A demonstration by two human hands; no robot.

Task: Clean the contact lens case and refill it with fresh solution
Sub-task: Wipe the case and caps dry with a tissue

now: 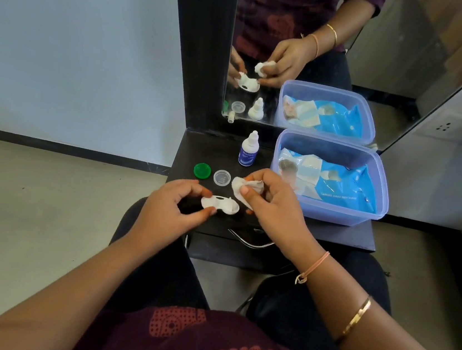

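Observation:
My left hand (172,207) pinches the left end of the white contact lens case (220,204) just above the dark shelf. Both of its wells are uncovered. My right hand (271,201) holds a crumpled white wipe (244,187) between thumb and fingers, just above the case's right end. A green cap (202,170) and a clear cap (222,177) lie on the shelf behind the case. The white solution bottle (248,149) with a blue label stands upright farther back.
A translucent blue tub (335,214) holding a blue pack of wet wipes (342,185) sits at the right of the dark shelf (341,235). A mirror (397,64) stands behind, reflecting the hands and objects. A metal drawer handle (247,242) sits under the shelf's front edge.

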